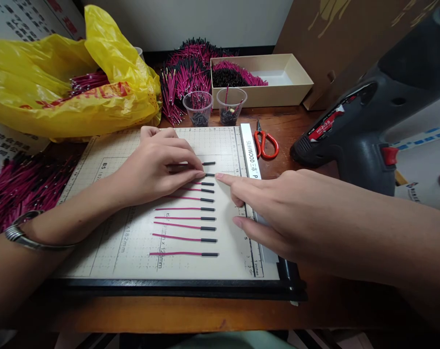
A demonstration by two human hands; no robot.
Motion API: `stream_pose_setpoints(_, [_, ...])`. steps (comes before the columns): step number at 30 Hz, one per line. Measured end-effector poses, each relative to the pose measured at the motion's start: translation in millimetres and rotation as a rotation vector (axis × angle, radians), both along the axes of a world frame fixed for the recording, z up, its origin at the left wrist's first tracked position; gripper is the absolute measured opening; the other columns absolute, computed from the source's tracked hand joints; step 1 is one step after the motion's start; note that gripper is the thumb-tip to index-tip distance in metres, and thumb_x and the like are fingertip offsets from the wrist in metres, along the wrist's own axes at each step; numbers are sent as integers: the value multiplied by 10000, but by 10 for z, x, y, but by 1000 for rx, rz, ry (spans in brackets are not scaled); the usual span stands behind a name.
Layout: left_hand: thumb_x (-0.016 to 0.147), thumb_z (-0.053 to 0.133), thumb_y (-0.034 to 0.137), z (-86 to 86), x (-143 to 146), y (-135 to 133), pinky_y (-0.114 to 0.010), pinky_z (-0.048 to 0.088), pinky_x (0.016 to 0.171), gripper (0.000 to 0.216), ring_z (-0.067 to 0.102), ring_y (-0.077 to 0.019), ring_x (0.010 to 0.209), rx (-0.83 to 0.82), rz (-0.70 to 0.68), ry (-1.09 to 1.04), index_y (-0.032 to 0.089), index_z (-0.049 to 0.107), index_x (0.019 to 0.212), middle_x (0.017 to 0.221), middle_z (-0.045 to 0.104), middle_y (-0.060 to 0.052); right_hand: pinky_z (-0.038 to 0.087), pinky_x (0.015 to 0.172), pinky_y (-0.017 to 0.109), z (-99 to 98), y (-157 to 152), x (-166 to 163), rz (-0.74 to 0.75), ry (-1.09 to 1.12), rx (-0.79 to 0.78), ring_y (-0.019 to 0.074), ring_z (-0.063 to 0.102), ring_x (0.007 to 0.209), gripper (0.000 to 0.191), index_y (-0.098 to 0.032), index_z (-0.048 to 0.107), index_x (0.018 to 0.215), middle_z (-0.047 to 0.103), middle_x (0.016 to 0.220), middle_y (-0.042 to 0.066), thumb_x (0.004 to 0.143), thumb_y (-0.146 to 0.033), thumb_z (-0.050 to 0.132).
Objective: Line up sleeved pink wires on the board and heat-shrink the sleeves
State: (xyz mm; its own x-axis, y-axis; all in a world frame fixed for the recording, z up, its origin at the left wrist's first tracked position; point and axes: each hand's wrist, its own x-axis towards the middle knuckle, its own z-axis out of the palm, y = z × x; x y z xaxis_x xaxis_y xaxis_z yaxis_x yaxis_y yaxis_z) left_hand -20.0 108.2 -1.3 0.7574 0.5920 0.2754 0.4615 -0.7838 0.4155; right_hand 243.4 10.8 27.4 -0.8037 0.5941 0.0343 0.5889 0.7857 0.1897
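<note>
My left hand (169, 160) is closed on a pink wire with a black sleeve (210, 175); most of that wire is hidden under the fingers. My right hand (274, 208) holds nothing, its index finger stretched out to the sleeve's tip and its thumb apart. Both hands are over a white paper trimmer board (220, 266) printed with a grid. Below them, several pink wires with black sleeves (208, 219) lie roughly parallel in a column. One more sleeve (209, 163) shows just above, its wire covered by my left hand.
Red-handled scissors (267, 145) lie right of the trimmer, near a dark heat gun (368, 111). Behind stand two clear cups (198, 107) and a cream box (278, 94) with wires. A yellow bag (125, 111) and loose wire bundles (26, 194) are at left.
</note>
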Motion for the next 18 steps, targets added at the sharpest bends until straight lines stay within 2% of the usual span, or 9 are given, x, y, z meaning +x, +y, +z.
stream_pose_setpoints(3, [993, 642, 433, 11, -3, 0, -438, 236, 857, 281, 561, -211, 844, -31, -1, 4, 266, 801, 831, 848, 795, 8, 149, 507, 352, -10, 8, 15, -17, 17, -10, 138, 306, 511, 457, -113, 617, 1406, 658, 746, 7, 987, -295, 602])
stream_pose_setpoints(8, [984, 638, 441, 14, -5, 2, -430, 233, 848, 285, 557, -208, 835, -30, 3, 4, 268, 790, 817, 833, 788, 13, 162, 527, 355, -18, -7, 42, -11, 35, -2, 136, 354, 543, 445, -131, 630, 1390, 713, 867, 33, 975, -290, 616])
stream_pose_setpoints(13, [974, 636, 460, 14, 0, 3, -431, 253, 854, 296, 562, -211, 836, -36, 11, 32, 262, 783, 810, 821, 779, 8, 151, 542, 354, -56, -25, 97, -24, 46, -9, 139, 347, 541, 456, -135, 612, 1406, 680, 799, 10, 987, -316, 612])
stream_pose_setpoints(18, [977, 625, 432, 26, 10, -18, -436, 286, 851, 276, 579, -209, 823, 12, 39, 17, 263, 786, 829, 850, 785, 2, 138, 547, 349, -43, 7, 80, -60, 51, -67, 134, 358, 541, 426, -136, 622, 1386, 703, 845, 20, 1007, -326, 582])
